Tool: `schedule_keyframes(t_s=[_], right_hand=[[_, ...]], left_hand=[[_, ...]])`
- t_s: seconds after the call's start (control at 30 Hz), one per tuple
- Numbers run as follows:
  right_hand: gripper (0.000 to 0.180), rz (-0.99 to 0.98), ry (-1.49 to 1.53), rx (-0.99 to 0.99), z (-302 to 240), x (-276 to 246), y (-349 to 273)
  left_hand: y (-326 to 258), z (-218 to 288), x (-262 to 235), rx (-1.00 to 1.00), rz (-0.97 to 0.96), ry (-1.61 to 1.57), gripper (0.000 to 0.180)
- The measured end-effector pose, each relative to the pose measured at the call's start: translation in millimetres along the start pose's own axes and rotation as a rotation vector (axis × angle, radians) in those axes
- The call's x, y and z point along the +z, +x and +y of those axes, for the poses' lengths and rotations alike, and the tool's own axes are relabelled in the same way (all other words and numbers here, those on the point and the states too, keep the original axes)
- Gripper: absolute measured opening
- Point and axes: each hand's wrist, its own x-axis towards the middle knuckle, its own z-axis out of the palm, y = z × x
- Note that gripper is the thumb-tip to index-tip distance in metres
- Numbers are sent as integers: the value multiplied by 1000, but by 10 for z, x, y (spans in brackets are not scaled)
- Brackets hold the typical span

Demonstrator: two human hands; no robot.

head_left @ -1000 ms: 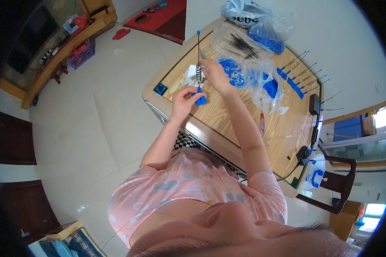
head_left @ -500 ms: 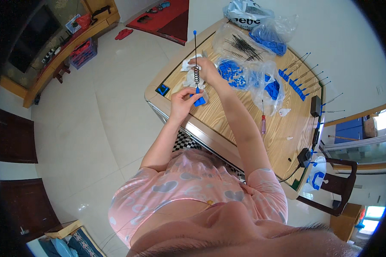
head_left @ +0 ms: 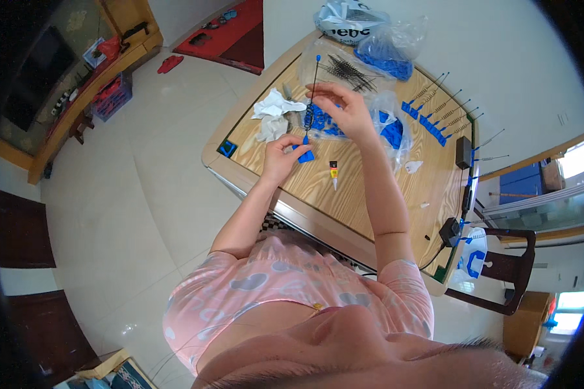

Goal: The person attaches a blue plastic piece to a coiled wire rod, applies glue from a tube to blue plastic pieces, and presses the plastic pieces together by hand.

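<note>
Both hands, left hand (head_left: 280, 153) and right hand (head_left: 344, 110), gripping a thin rod (head_left: 310, 104) (clear bags (head_left: 344, 65) behind)

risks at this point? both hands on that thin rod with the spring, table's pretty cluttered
1. The rod is long and thin, held only at its blue base by the left hand and mid-shaft by the right hand; it could bend or slip.
2. The small glue tube lies just beside the left hand; a wrist could knock it.
3. Finished rods sit in a row near the far table edge; a sweep could scatter them.
</note>
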Motion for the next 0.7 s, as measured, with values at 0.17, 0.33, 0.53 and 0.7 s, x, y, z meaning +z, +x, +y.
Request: schedule_keyframes(t_s=[0.17,0.33,0.53,0.7], right_hand=[[20,69,-205,14,-47,-304,-114],[17,204,-225,13,23,-660,-220],[18,287,-370,21,5,-1268,-345],[18,457,-455,14,36,-1796,-423]], left_hand=[[146,-13,341,-83,-55,-55,8],[274,8,636,34,-86,24,29],[183,-118,670,96,36,182,40],[-139,-323,521,80,43,440,22]])
